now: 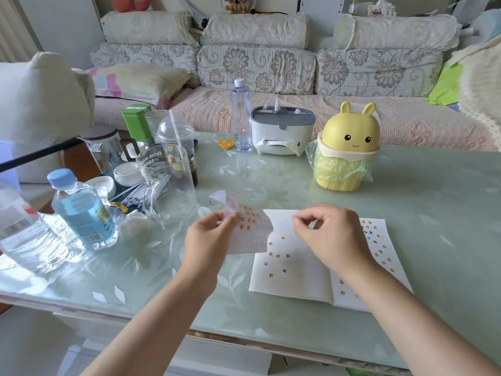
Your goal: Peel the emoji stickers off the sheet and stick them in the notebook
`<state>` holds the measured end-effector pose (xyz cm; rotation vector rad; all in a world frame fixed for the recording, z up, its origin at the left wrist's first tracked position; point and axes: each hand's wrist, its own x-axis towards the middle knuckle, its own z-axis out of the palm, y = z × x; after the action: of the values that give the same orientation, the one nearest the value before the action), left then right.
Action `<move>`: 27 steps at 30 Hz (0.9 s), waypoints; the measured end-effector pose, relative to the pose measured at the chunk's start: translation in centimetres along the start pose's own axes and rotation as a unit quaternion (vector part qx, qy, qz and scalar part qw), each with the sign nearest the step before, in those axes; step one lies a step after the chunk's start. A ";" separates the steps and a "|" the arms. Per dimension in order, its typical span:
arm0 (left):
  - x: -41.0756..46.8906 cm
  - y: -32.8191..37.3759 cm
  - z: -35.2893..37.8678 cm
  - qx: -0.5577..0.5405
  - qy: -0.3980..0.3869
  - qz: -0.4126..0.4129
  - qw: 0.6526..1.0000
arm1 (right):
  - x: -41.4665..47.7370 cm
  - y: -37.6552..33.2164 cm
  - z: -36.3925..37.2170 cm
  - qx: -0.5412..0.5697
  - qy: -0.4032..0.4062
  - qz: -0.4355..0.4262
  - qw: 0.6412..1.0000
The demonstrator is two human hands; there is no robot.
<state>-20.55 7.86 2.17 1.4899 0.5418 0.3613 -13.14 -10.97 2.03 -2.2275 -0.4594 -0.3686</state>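
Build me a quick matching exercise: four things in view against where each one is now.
Things: 1 sticker sheet; 2 notebook; 3 yellow bunny bin; 4 tall clear bottle.
Places: A just left of the tissue box; B lying open on the table; C held up in the left hand; D standing beyond the notebook.
Pairs: 1-C, 2-B, 3-D, 4-A.

The surface (423, 202) is glossy and smooth, like glass over a pale green leaf print. The notebook (292, 270) pages are matt white paper. The sticker sheet (250, 237) is thin, slightly translucent and bent. The rabbit bin (349, 131) is smooth yellow plastic, lined with crinkled thin plastic film (336, 166). The mug (168, 185) looks like clear glass, the bottle (84, 213) is clear plastic, and the sofa (257, 66) is textured flowered cloth.
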 end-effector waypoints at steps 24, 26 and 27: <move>0.3 -0.3 0.2 -0.127 -0.069 -0.071 0.987 | 0.6 -0.4 1.5 -0.080 0.046 -0.154 0.984; 0.0 -0.5 0.5 -0.137 -0.088 -0.069 0.984 | 0.3 -1.7 1.4 -0.003 0.043 -0.190 0.981; -0.1 -0.6 0.7 -0.143 -0.103 -0.070 0.982 | 0.1 -2.1 1.4 0.006 0.030 -0.200 0.979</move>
<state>-20.33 7.17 1.62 1.1881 0.4077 0.1643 -13.86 -8.58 2.57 -2.0984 -0.8777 -0.6378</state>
